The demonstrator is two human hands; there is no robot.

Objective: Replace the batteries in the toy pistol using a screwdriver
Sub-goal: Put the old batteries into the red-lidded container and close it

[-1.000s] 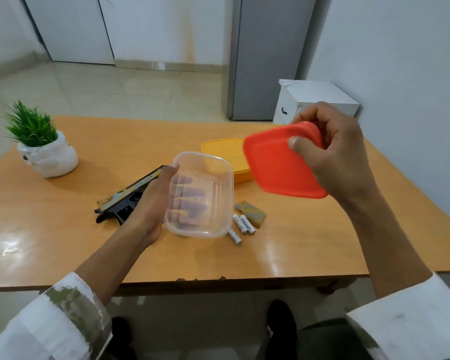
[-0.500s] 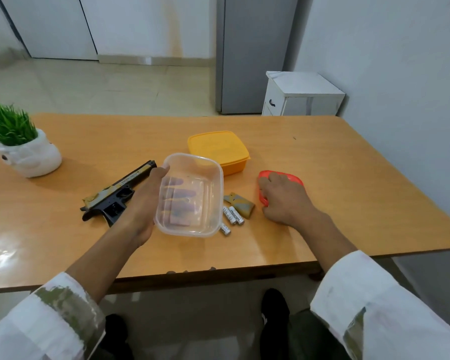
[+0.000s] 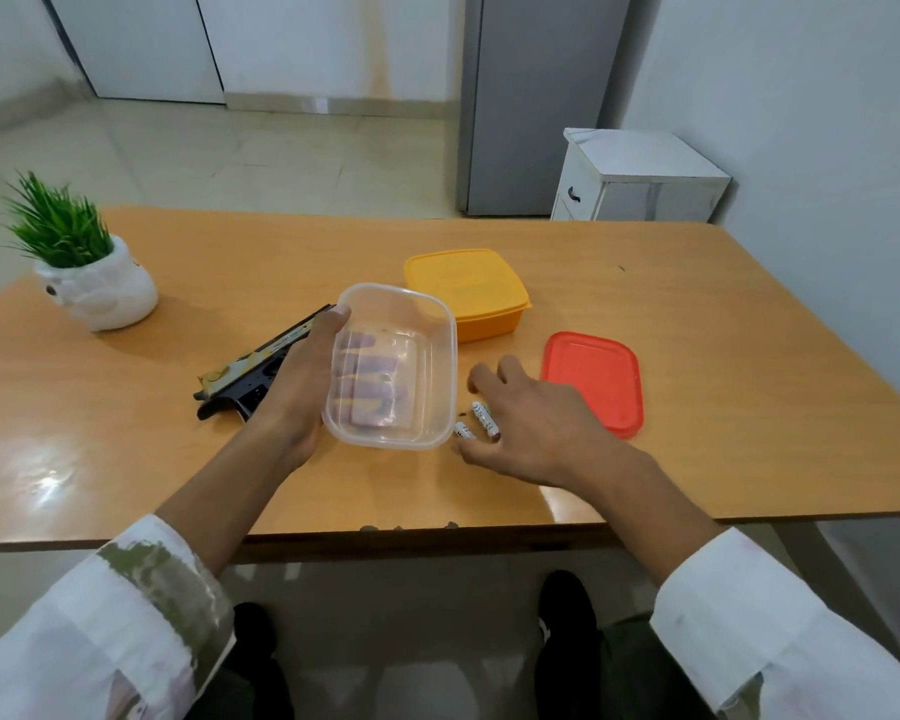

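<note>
My left hand (image 3: 302, 392) grips a clear plastic container (image 3: 393, 366), lifted and tilted toward me, fingers showing through its bottom. Behind that hand the black and yellow toy pistol (image 3: 253, 371) lies on the wooden table (image 3: 697, 314). My right hand (image 3: 533, 423) hovers palm down with fingers spread over small white batteries (image 3: 476, 423) lying beside the container. It covers part of them, and whether it touches them I cannot tell. The red lid (image 3: 596, 379) lies flat just right of that hand. No screwdriver is visible.
An orange lidded box (image 3: 468, 291) stands behind the clear container. A potted green plant in a white pot (image 3: 92, 275) sits at the far left. Off the table's back right corner stands a white cabinet (image 3: 640, 179) against the wall.
My right hand carried the red lid down, set it on the table, let go and moved left to the batteries. My left hand kept holding the clear container.
</note>
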